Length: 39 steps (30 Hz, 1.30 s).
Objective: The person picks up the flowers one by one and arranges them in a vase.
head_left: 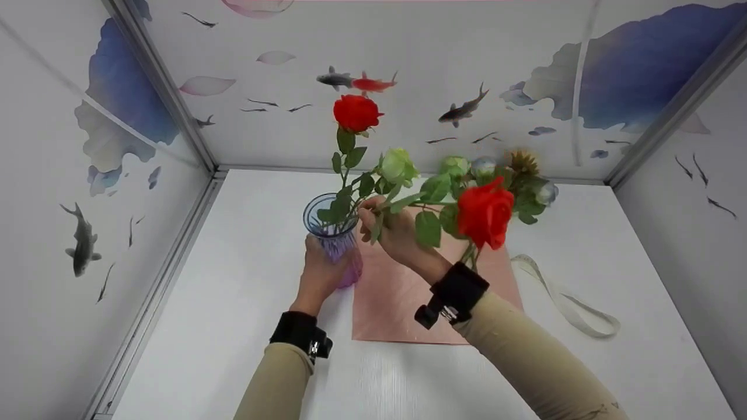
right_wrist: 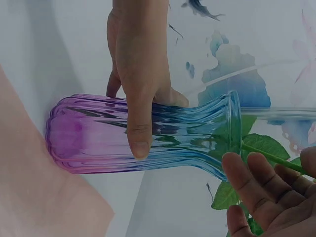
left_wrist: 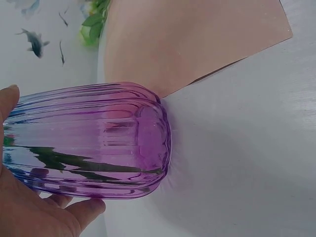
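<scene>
My left hand (head_left: 322,265) grips the waist of a fluted glass vase (right_wrist: 192,123), blue at the rim and purple at the base. One red rose (head_left: 357,114) rises out of the vase on a leafy stem. Dark green stem ends show through its glass in the left wrist view. At the rim, my right hand (head_left: 402,233) pinches a green stem (right_wrist: 269,155) between thumb and fingers; cannot tell which flower it carries. A pale green rose (head_left: 397,166) stands just above the right hand. A second red rose (head_left: 485,213) overlaps the area right of that hand.
Pink wrapping paper (head_left: 402,309) lies flat on the white table (head_left: 204,350), beside the vase. More flowers (head_left: 525,166), pale blue, green and brown-yellow, sit at the back right. A looped whitish ribbon (head_left: 575,315) lies to the right. Printed walls enclose the table at the back and sides.
</scene>
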Each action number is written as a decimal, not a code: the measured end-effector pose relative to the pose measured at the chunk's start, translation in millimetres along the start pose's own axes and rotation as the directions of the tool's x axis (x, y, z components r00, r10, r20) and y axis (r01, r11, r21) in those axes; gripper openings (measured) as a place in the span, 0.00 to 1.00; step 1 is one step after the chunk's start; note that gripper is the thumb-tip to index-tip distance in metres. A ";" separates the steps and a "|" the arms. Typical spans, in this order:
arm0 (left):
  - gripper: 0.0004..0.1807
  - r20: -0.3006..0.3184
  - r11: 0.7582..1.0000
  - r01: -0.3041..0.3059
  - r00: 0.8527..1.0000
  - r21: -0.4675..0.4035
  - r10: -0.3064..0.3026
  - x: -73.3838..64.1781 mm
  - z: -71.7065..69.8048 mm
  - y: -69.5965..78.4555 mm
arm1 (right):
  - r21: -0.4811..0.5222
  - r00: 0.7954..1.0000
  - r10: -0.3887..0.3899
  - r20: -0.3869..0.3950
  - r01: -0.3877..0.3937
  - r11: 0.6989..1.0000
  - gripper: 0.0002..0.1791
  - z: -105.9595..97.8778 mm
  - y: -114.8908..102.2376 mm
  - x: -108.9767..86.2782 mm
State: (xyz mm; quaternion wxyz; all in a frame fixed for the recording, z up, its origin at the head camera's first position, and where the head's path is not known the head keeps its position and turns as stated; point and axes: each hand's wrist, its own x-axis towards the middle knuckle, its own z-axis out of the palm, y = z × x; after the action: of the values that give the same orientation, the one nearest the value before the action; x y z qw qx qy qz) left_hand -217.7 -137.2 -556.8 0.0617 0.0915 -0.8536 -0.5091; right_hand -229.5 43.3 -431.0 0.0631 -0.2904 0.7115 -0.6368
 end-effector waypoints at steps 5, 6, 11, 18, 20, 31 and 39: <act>0.55 0.006 1.000 -0.007 1.000 0.019 0.007 0.1 -0.3 -0.2 | -0.173 0.999 0.022 -0.024 -0.026 0.985 0.13 0.7 -3.1 0.6; 0.55 0.004 1.000 -0.011 1.000 0.018 0.010 0.1 -0.3 -0.6 | -0.212 0.999 0.036 -0.031 -0.042 0.976 0.12 0.6 -4.1 0.3; 0.54 -0.002 1.000 -0.011 1.000 -0.006 0.011 0.9 -0.8 -1.9 | -0.263 0.995 0.086 -0.056 -0.098 0.960 0.09 2.9 -7.0 3.1; 0.56 -0.001 0.999 -0.024 1.000 -0.024 0.024 0.9 0.2 -0.8 | -0.014 0.981 0.192 -0.022 -0.193 0.981 0.12 4.7 -6.2 5.2; 0.57 0.001 1.000 -0.022 1.000 -0.010 0.022 0.7 0.4 -0.6 | 0.065 0.981 0.196 -0.011 -0.195 0.979 0.15 3.5 -4.9 5.3; 0.55 0.006 1.000 -0.005 1.000 0.027 0.005 -0.5 0.4 -0.2 | 0.234 0.977 0.200 -0.070 -0.179 0.956 0.23 -3.8 5.0 -6.3; 0.55 -0.001 0.999 0.021 1.000 0.027 -0.021 -2.9 0.5 2.1 | 0.136 0.956 0.187 -0.224 -0.160 0.978 0.26 -0.4 7.5 -12.1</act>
State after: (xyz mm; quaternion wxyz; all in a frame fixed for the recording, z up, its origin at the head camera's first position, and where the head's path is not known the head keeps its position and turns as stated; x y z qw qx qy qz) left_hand -215.2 -135.1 -555.2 0.0555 0.1013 -0.8593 -0.4982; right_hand -222.2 49.9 -441.4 0.0508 -0.1451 0.6984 -0.6990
